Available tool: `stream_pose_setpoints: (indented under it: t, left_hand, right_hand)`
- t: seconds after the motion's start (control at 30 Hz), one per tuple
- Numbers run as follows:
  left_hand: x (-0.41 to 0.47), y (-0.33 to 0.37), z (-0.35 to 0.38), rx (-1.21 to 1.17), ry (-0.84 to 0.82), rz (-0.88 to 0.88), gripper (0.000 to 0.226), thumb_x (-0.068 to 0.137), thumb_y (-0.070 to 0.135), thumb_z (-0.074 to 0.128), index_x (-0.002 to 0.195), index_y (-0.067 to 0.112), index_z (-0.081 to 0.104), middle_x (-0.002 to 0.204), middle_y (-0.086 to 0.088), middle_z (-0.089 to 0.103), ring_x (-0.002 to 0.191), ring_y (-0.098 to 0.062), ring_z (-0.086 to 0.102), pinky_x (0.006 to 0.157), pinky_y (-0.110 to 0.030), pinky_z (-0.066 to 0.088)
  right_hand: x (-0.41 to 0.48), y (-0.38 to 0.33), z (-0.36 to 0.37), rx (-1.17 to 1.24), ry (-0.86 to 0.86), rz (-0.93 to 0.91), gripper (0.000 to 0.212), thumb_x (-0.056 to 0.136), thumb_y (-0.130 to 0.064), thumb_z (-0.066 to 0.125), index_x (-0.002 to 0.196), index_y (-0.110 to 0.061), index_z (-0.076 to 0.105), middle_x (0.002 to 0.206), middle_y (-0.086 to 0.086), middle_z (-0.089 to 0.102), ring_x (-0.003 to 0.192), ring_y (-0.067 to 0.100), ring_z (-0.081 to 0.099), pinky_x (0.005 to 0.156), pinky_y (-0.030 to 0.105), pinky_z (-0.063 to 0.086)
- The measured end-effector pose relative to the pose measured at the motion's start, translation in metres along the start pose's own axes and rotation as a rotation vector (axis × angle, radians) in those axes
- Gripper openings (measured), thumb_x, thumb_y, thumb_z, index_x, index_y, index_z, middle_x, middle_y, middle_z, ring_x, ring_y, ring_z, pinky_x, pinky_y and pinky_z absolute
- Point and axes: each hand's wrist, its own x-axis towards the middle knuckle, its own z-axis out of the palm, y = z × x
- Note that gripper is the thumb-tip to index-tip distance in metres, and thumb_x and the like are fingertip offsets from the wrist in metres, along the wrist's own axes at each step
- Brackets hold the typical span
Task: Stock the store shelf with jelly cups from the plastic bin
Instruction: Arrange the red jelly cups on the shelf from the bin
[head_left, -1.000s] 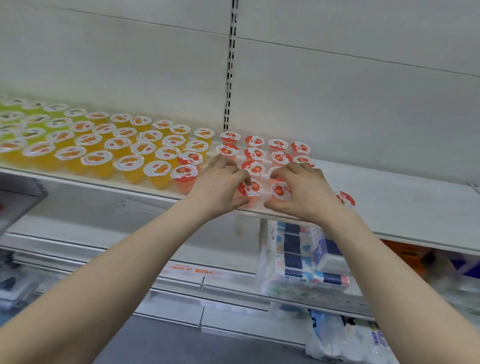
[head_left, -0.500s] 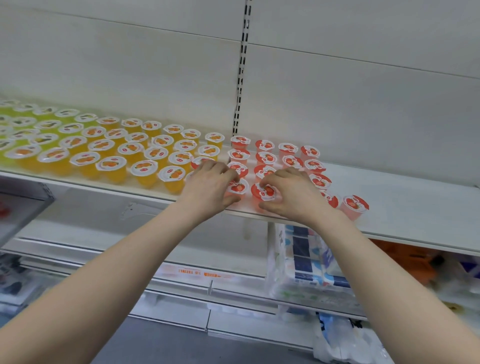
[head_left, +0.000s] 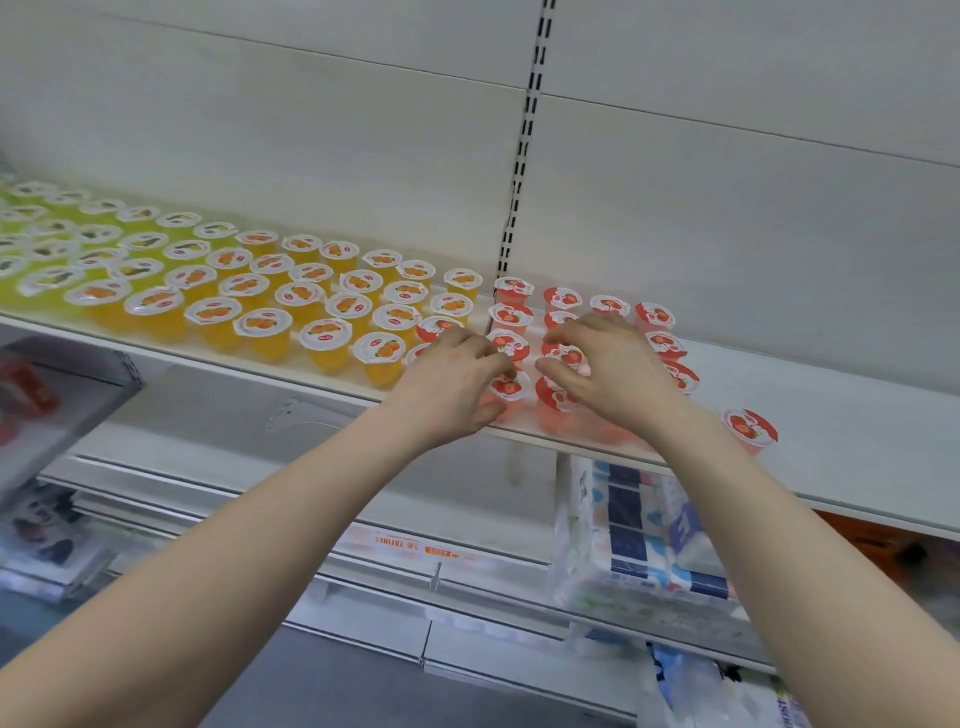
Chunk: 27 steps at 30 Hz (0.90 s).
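Observation:
Rows of red jelly cups stand on the white shelf, right of the orange jelly cups and the green jelly cups. My left hand curls its fingers and thumb round a front-row red cup. Beside it, my right hand pinches a red cup between thumb and fingers, and it hides several cups under its palm. One red cup stands alone further right near the shelf's front edge. The plastic bin is out of view.
A slotted upright rail runs down the back wall behind the red cups. Bare shelf stretches to the right of the lone cup. Below, a lower shelf holds wrapped tissue packs and a price strip.
Both hands have stayed on the front red cups and nudged them slightly. My right hand's fingers have reached back to the second row. The view has swung left.

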Motion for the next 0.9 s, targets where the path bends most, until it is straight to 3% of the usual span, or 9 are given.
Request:
stream_pose_setpoints:
  t: [0.13, 0.33, 0.47, 0.6, 0.67, 0.77, 0.9]
  left_hand:
    - [-0.003, -0.002, 0.001, -0.014, 0.014, 0.024, 0.032, 0.081, 0.034, 0.069, 0.112, 0.026, 0.065, 0.111, 0.002, 0.065, 0.11, -0.024, 0.05, 0.091, -0.034, 0.042]
    - [-0.006, -0.009, 0.002, -0.043, 0.07, 0.085, 0.027, 0.073, 0.025, 0.076, 0.1, 0.022, 0.072, 0.101, -0.002, 0.068, 0.097, -0.03, 0.057, 0.081, -0.036, 0.046]
    - [-0.007, -0.011, 0.004, -0.045, 0.085, 0.107, 0.025, 0.074, 0.025, 0.077, 0.098, 0.022, 0.073, 0.099, -0.004, 0.068, 0.095, -0.03, 0.058, 0.077, -0.037, 0.047]
    - [-0.008, -0.01, 0.004, -0.039, 0.092, 0.115, 0.029, 0.073, 0.022, 0.079, 0.102, 0.021, 0.072, 0.102, -0.005, 0.068, 0.096, -0.031, 0.058, 0.077, -0.039, 0.05]
    - [-0.009, -0.012, 0.002, -0.03, 0.104, 0.132, 0.039, 0.075, 0.021, 0.074, 0.113, 0.021, 0.066, 0.109, -0.005, 0.065, 0.101, -0.029, 0.056, 0.085, -0.041, 0.049]
    - [-0.014, -0.027, -0.009, -0.046, 0.144, 0.022, 0.052, 0.077, 0.023, 0.062, 0.129, 0.022, 0.056, 0.121, -0.004, 0.06, 0.111, -0.027, 0.052, 0.099, -0.04, 0.042]
    - [-0.028, -0.061, -0.029, -0.098, 0.182, -0.213, 0.048, 0.084, 0.024, 0.063, 0.131, 0.019, 0.057, 0.128, -0.006, 0.057, 0.122, -0.028, 0.047, 0.103, -0.04, 0.037]
  right_hand:
    - [0.029, -0.013, 0.007, -0.013, -0.018, -0.017, 0.032, 0.094, -0.042, 0.055, 0.12, -0.026, 0.065, 0.119, 0.001, 0.066, 0.115, 0.025, 0.051, 0.093, 0.039, 0.043]
    - [0.063, -0.023, 0.03, 0.07, -0.197, 0.049, 0.032, 0.085, -0.051, 0.061, 0.112, -0.033, 0.066, 0.112, -0.002, 0.068, 0.109, 0.024, 0.055, 0.085, 0.037, 0.046]
    - [0.07, -0.019, 0.036, 0.075, -0.199, 0.047, 0.032, 0.082, -0.054, 0.066, 0.106, -0.033, 0.069, 0.106, -0.003, 0.068, 0.105, 0.022, 0.056, 0.08, 0.035, 0.046]
    - [0.072, -0.016, 0.038, 0.09, -0.195, 0.032, 0.031, 0.083, -0.052, 0.067, 0.106, -0.033, 0.069, 0.107, -0.001, 0.067, 0.107, 0.023, 0.055, 0.079, 0.035, 0.046]
    - [0.071, -0.016, 0.038, 0.096, -0.189, 0.016, 0.033, 0.085, -0.051, 0.064, 0.111, -0.031, 0.068, 0.114, 0.0, 0.065, 0.11, 0.024, 0.054, 0.083, 0.037, 0.046]
    - [0.066, -0.014, 0.036, 0.124, -0.107, -0.011, 0.033, 0.089, -0.044, 0.061, 0.118, -0.028, 0.066, 0.124, 0.0, 0.062, 0.115, 0.025, 0.054, 0.09, 0.039, 0.045]
    - [0.06, -0.013, 0.031, 0.162, 0.014, -0.011, 0.029, 0.091, -0.038, 0.058, 0.115, -0.027, 0.07, 0.118, -0.004, 0.068, 0.11, 0.021, 0.058, 0.086, 0.036, 0.047]
